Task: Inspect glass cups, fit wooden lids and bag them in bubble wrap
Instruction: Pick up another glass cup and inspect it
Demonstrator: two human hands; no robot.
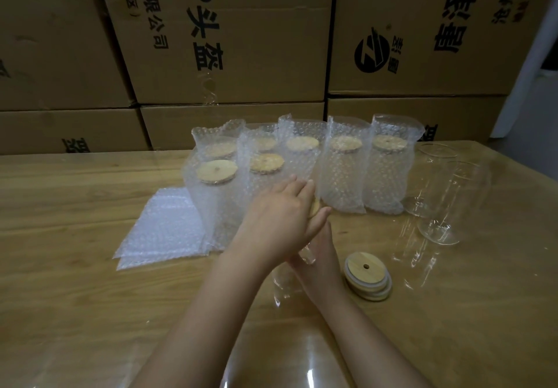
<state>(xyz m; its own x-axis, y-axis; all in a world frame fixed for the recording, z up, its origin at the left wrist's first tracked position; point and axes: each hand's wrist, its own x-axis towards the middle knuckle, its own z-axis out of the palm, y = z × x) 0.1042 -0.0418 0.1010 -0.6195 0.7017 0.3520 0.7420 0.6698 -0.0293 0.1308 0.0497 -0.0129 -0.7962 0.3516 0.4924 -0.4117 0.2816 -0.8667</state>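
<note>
A clear glass cup [283, 286] stands on the wooden table [75, 206] in front of me. My right hand [321, 262] grips its side. My left hand [279, 218] lies flat across its top, fingers straight, pressing on a wooden lid [315, 208] of which only an edge shows. Two loose wooden lids [367, 276] are stacked just right of my right hand. Flat bubble wrap bags [163, 227] lie to the left. Two bare glass cups [450, 194] stand at the right.
Several lidded cups in bubble wrap bags [341, 173] stand in rows behind my hands. Stacked cardboard boxes [229, 40] wall off the table's far edge. A clear film covers the tabletop near me.
</note>
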